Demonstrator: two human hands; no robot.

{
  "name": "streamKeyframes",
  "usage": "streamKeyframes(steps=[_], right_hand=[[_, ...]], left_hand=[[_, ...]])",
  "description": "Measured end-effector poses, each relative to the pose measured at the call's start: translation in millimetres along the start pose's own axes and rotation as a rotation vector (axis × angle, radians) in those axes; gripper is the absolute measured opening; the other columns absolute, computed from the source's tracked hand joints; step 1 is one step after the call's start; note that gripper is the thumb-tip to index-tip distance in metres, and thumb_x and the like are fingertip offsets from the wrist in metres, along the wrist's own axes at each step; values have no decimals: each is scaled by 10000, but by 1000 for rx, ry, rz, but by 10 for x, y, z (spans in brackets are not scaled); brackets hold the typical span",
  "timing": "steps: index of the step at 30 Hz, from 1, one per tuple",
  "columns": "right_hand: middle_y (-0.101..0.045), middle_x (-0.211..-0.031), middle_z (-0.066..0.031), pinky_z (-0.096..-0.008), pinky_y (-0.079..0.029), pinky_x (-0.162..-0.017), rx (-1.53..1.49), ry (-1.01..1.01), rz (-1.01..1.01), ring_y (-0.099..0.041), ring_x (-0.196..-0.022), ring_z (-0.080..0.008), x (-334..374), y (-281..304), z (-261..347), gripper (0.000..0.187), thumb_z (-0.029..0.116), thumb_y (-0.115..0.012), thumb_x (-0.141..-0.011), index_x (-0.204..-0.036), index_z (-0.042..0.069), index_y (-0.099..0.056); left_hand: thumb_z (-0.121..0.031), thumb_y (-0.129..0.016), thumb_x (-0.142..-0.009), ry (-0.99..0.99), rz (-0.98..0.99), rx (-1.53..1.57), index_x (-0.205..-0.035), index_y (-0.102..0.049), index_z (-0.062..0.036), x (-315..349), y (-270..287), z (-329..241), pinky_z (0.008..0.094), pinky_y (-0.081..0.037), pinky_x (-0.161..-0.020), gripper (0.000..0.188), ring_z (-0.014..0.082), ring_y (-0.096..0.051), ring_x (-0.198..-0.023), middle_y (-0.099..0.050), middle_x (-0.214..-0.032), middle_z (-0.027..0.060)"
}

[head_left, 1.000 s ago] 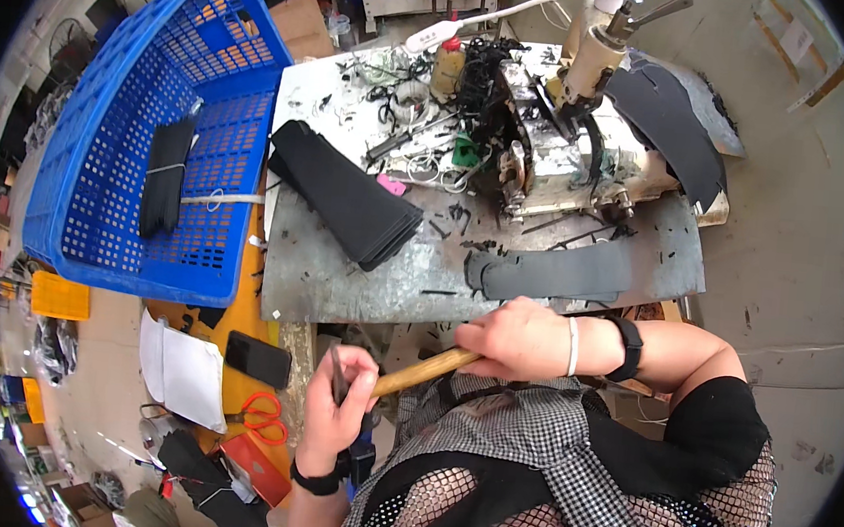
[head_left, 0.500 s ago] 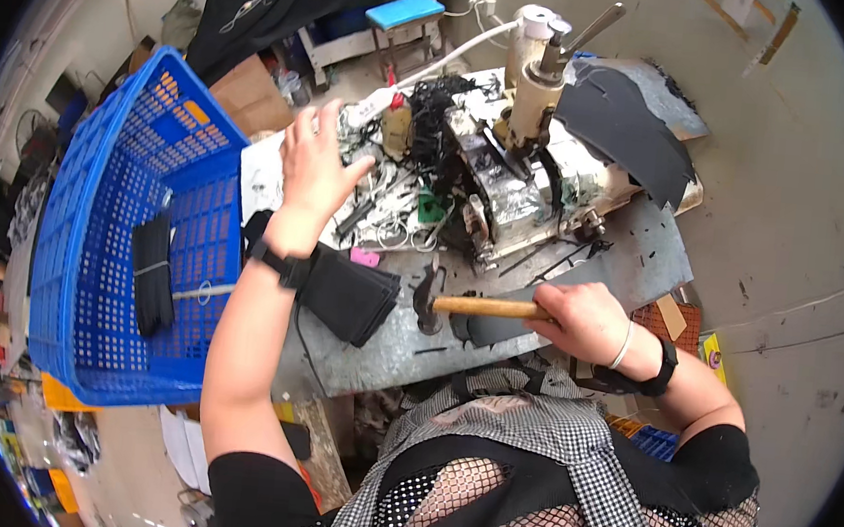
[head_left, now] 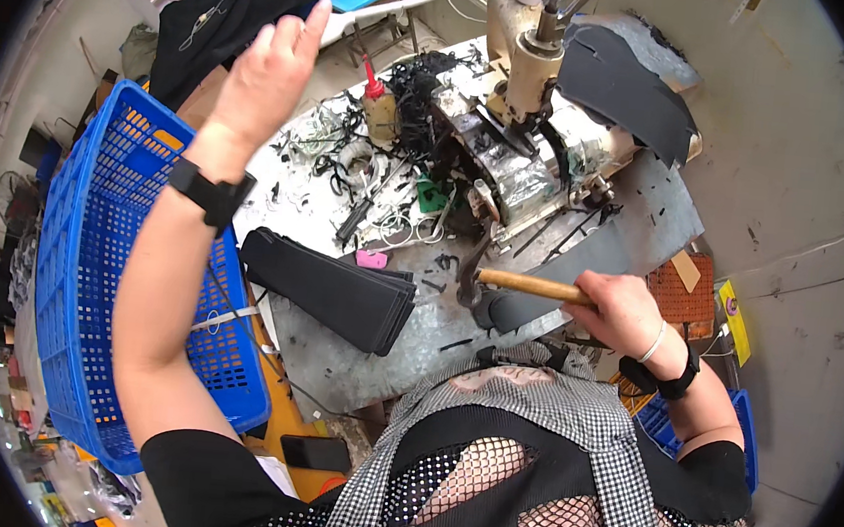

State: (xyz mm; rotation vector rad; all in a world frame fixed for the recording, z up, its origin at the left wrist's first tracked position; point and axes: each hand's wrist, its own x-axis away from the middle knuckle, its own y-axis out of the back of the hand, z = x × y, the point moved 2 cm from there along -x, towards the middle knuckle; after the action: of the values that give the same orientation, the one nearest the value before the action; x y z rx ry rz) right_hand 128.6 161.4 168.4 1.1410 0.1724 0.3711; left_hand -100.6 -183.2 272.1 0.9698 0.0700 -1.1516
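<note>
My left hand [head_left: 273,75] is raised at the upper left, its fingers curled at the end of a white bendable lamp [head_left: 420,2]; the grip itself is partly hidden. In my right hand [head_left: 622,311] is a hammer [head_left: 530,285], held by its wooden handle with the dark metal head pointing left over the metal worktop [head_left: 425,349]. Just beyond the hammer head stands a sewing-type machine [head_left: 511,161]. A stack of black flat strips [head_left: 334,291] lies left of the hammer. Dark grey sheet material [head_left: 567,271] lies beneath the hammer handle.
A blue plastic crate [head_left: 84,334] stands at the left. Black scraps, a red-tipped bottle [head_left: 379,119] and a pink piece [head_left: 371,259] lie across the table. Black sheets [head_left: 633,91] rest behind the machine. A phone [head_left: 315,452] lies near my left side.
My left hand has risen up and left, and the lamp's end has moved with it. The hammer stays in my right hand, shifted slightly right. The view has tilted, showing more of the strip stack.
</note>
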Motion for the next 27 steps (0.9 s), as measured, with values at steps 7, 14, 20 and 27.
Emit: streamKeyframes(steps=[7,14,20,27], right_hand=[[-583,-667,-126,-440,-464,-549,-6,15,-22,-588,-631,-348,-129,59,145,230,228,-677,-777,-799,60,-522],[-583,-666,-127,-441,-462,-549,52,-1,3,-588,-631,-350,-189,138,207,242,227,-686,-771,-784,59,-512],[-578,-670,-135,-441,-464,-565,118,3,-36,-585,-645,-354,-483,343,308,250,226,-677,-787,-776,50,-499],[-572,-672,-141,-434,-448,-575,135,-38,-135,-578,-649,-352,-659,426,458,248,218,-686,-788,-775,53,-501]], left_hand=[[-30,-519,-876,-27,151,401,-1342,-404,-56,-107,176,352,419,-467,-740,481,357,-564,-867,-542,-943,184],[-92,-532,-901,-57,53,575,-1310,-441,-41,17,52,425,404,-459,-816,422,362,-569,-947,-573,-1015,194],[-143,-607,-872,67,30,607,-1308,-488,-103,133,27,230,358,-474,-839,453,309,-579,-953,-587,-1035,158],[-206,-656,-851,774,39,1130,-1038,-628,-25,1044,-1200,452,294,-501,-753,262,177,-647,-847,-675,-893,111]])
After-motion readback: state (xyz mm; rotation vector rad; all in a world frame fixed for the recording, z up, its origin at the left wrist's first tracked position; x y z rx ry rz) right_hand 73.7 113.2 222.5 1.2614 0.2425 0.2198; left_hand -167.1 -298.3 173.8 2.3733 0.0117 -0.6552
